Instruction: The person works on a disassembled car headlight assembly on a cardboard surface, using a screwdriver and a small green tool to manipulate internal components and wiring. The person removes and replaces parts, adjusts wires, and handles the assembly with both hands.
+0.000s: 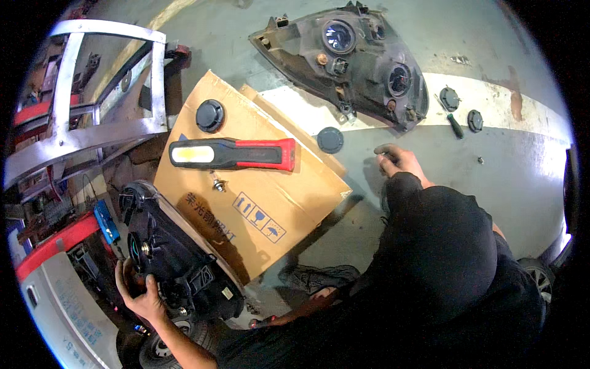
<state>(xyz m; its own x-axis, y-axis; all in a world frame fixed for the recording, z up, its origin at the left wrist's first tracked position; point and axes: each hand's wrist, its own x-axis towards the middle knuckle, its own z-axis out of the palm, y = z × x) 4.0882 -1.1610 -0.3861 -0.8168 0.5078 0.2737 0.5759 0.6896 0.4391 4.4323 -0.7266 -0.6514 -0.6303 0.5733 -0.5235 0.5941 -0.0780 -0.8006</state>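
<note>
My left hand [142,299] grips the edge of a black headlight [187,252], thumb and fingers on either side near its round rear opening. The headlight leans on its side against a cardboard box [301,209], its back facing up. My right hand [402,165] is held low over the floor, right of the box, with fingers curled in a pinch; whatever they hold is too small to make out. On the box lie a red and black work light [258,154], its panel lit, a small bulb [218,183] and a round black cap [210,115].
A dusty second headlight [362,67] lies on the floor ahead. Right of it are more black caps [449,98] and a screwdriver [455,126]; another cap [330,140] is beside the box. A metal frame [67,80] stands left, near a red and white panel [67,301].
</note>
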